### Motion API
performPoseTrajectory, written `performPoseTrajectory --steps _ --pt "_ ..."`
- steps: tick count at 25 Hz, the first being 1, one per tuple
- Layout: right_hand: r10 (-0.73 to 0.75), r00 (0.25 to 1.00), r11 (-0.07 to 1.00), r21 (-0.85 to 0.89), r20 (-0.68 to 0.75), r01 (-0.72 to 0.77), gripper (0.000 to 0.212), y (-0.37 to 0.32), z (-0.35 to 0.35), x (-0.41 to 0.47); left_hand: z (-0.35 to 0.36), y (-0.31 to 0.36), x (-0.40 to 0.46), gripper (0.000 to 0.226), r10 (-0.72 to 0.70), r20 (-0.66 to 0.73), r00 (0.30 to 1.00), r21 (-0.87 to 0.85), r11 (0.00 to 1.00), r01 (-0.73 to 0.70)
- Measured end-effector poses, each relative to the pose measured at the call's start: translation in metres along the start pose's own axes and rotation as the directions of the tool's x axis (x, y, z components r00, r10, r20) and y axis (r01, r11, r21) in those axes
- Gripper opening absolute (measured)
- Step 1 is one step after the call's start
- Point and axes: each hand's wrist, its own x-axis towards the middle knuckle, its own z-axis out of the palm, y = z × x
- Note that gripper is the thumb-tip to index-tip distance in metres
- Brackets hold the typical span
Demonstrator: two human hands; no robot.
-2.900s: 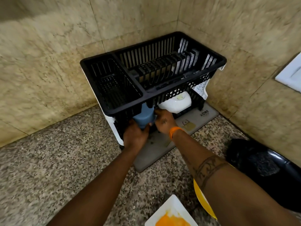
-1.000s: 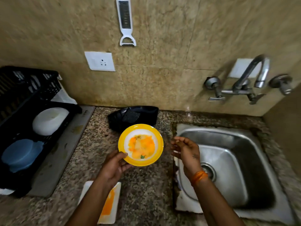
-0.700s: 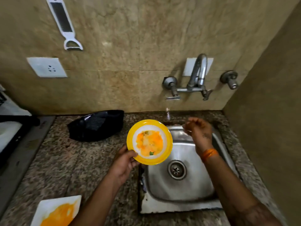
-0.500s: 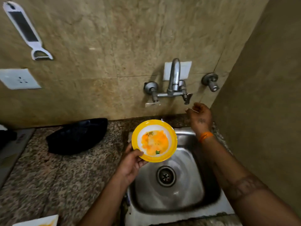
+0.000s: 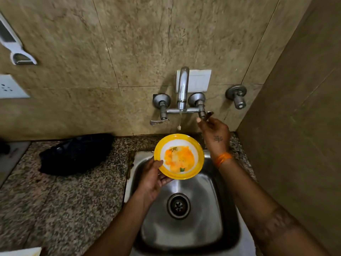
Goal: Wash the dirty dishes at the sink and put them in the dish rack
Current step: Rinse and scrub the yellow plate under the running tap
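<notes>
My left hand (image 5: 153, 177) grips the lower left rim of a yellow-rimmed plate (image 5: 179, 156) smeared with orange food, held tilted over the back of the steel sink (image 5: 184, 224). My right hand (image 5: 214, 131), with an orange band on the wrist, has its fingers closed on the right tap handle (image 5: 206, 114). A thin stream of water falls from the tap spout (image 5: 182, 89) just above the plate's far rim. The dish rack is out of view.
A black bag (image 5: 75, 153) lies on the granite counter (image 5: 55, 196) left of the sink. A white plate corner (image 5: 20, 251) shows at the bottom left. A tiled side wall (image 5: 295, 135) stands close on the right. A separate valve (image 5: 237, 95) sticks out of the back wall.
My view swung from the rack to the sink. My left hand carried the plate over the basin; my right hand rose to the right tap handle, and water started to fall.
</notes>
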Motion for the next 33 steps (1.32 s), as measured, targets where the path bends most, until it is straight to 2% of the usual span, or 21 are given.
performPoseTrajectory --steps 2,3,5,6,7,9,11,13,14,15,16,18,20,21,23,24,25,27,28,30,33 --pt "-0.076 0.989 0.984 -0.149 0.127 0.095 0.042 0.002 -0.006 -0.044 0.002 0.001 0.004 0.037 0.03 0.0 1.0 0.02 0.999 -0.03" --pt "-0.12 0.945 0.95 -0.242 0.303 0.199 0.057 0.004 -0.009 -0.07 0.002 0.002 0.005 0.036 0.038 0.002 0.999 0.029 0.999 -0.038" --pt "-0.096 0.698 0.787 -0.375 0.709 0.49 0.085 0.02 -0.009 -0.106 0.002 0.003 0.01 0.034 0.061 -0.009 0.998 0.056 0.997 -0.061" --pt "-0.025 0.606 0.684 -0.428 0.795 0.59 0.095 0.033 -0.006 -0.115 0.001 0.001 0.013 0.033 0.065 -0.008 0.998 0.069 0.996 -0.064" --pt "0.047 0.595 0.598 -0.5 0.802 0.627 0.104 0.044 -0.003 -0.117 0.0 -0.004 0.013 0.032 0.062 0.0 0.998 0.083 0.995 -0.062" --pt "0.164 0.671 0.535 -0.636 0.723 0.555 0.123 0.053 0.005 -0.099 0.001 -0.013 0.009 0.03 0.064 0.014 0.998 0.101 0.993 -0.065" --pt "0.142 0.599 0.596 -0.551 0.788 0.584 0.13 0.052 0.016 -0.088 0.001 -0.013 0.009 0.028 0.051 0.024 0.998 0.151 0.987 -0.054" --pt "0.051 0.473 0.68 -0.377 0.879 0.628 0.119 0.045 0.02 -0.095 -0.006 -0.003 0.016 0.028 0.052 0.02 0.998 0.195 0.979 -0.055" --pt "0.031 0.454 0.688 -0.349 0.89 0.637 0.108 0.045 0.019 -0.102 -0.013 0.004 0.021 0.027 0.062 0.015 0.998 0.185 0.981 -0.063" --pt "0.019 0.478 0.648 -0.375 0.878 0.663 0.099 0.044 0.016 -0.109 -0.022 0.01 0.025 0.027 0.072 -0.004 0.997 0.172 0.983 -0.071" --pt "-0.011 0.547 0.55 -0.452 0.837 0.702 0.096 0.049 0.014 -0.112 -0.028 0.012 0.028 0.027 0.077 -0.024 0.997 0.169 0.983 -0.072" --pt "0.079 0.689 0.419 -0.651 0.721 0.633 0.113 0.051 0.016 -0.106 -0.026 0.005 0.026 0.024 0.033 0.006 0.999 0.184 0.982 -0.034" --pt "0.115 0.686 0.482 -0.644 0.719 0.594 0.126 0.046 0.025 -0.095 -0.015 -0.005 0.024 0.022 -0.025 0.078 0.997 0.192 0.981 0.01" --pt "0.094 0.647 0.566 -0.576 0.756 0.59 0.123 0.043 0.029 -0.095 -0.012 -0.005 0.026 0.024 -0.021 0.104 0.994 0.189 0.982 0.001" --pt "0.049 0.562 0.742 -0.407 0.825 0.533 0.105 0.032 0.027 -0.101 -0.016 0.007 0.036 0.029 0.04 0.114 0.993 0.159 0.986 -0.058" --pt "0.025 0.553 0.734 -0.391 0.833 0.555 0.094 0.027 0.02 -0.106 -0.021 0.014 0.039 0.029 0.067 0.088 0.994 0.156 0.985 -0.08" --pt "-0.005 0.584 0.665 -0.433 0.812 0.609 0.091 0.027 0.014 -0.108 -0.026 0.02 0.041 0.028 0.079 0.054 0.995 0.169 0.982 -0.087" --pt "-0.009 0.703 0.425 -0.633 0.711 0.647 0.11 0.031 0.011 -0.101 -0.026 0.024 0.043 0.026 0.071 0.058 0.996 0.203 0.976 -0.081" --pt "0.017 0.747 0.41 -0.686 0.665 0.601 0.118 0.033 0.014 -0.092 -0.021 0.022 0.041 0.026 0.055 0.085 0.995 0.21 0.975 -0.071" --pt "-0.008 0.73 0.516 -0.622 0.684 0.589 0.117 0.037 0.026 -0.079 -0.007 0.016 0.037 0.025 0.027 0.149 0.989 0.198 0.979 -0.057" --pt "-0.065 0.618 0.765 -0.358 0.784 0.535 0.09 0.038 0.034 -0.092 0.0 0.019 0.04 0.026 0.096 0.104 0.99 0.165 0.98 -0.112"
